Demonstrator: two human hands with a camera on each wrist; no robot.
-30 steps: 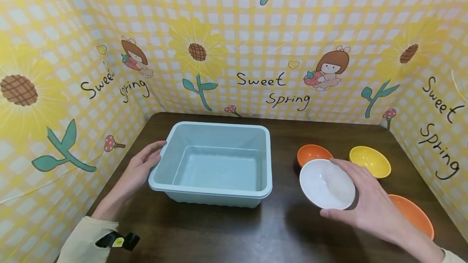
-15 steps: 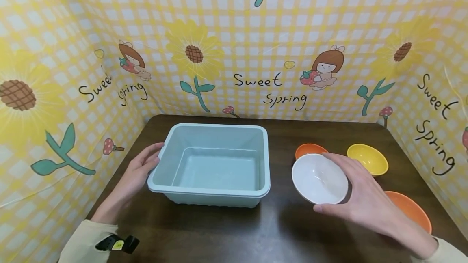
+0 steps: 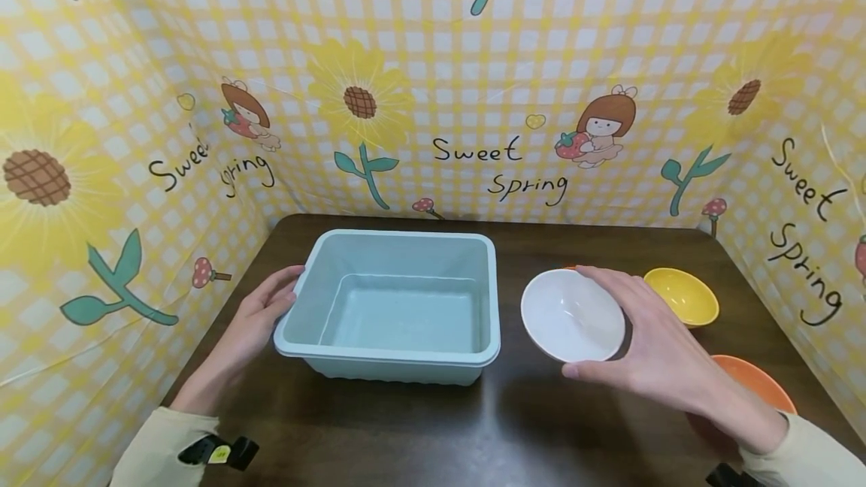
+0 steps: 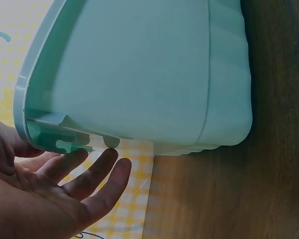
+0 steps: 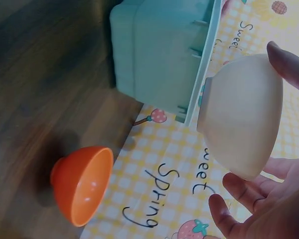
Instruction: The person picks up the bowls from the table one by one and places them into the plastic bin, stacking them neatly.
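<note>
Right hand (image 3: 666, 348) pinches glossy white round bowl (image 3: 572, 314), tilted, above table. Left hand (image 3: 260, 314), fingers loose, touches rim of smooth pale-blue plastic bin (image 3: 395, 355), left of that grip. Beyond grip: small orange bowl (image 5: 84, 186), yellow bowl (image 3: 682, 297). Right: larger orange bowl (image 3: 758, 382). Dark wood-grain table (image 3: 379, 427); checked backdrop (image 3: 433, 58) reads "Sweet Spring".

One basin (image 3: 395, 368), four bowls (image 3: 572, 314), two hands (image 3: 646, 333), one table (image 3: 379, 434)
</note>
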